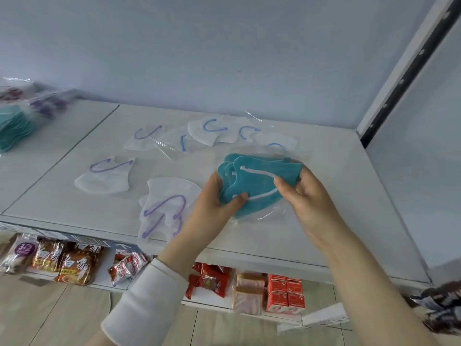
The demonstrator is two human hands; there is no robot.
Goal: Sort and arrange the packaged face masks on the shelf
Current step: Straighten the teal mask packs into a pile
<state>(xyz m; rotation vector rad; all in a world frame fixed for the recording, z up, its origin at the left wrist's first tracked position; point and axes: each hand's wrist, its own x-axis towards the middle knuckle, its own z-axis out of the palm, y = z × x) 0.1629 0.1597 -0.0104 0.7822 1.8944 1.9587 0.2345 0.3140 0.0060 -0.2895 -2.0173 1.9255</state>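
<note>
Both hands, left hand (219, 196) and right hand (299, 193), grip the teal mask packs (257, 186) (mid-sort), probably bound next for the teal pile (15, 128) far left on the shelf (349, 196).

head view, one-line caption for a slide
Left hand and right hand grip a teal mask pack over the shelf among white masks.

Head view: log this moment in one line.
left hand: holds teal mask pack | right hand: holds same pack | white mask packs: lying on shelf
</note>
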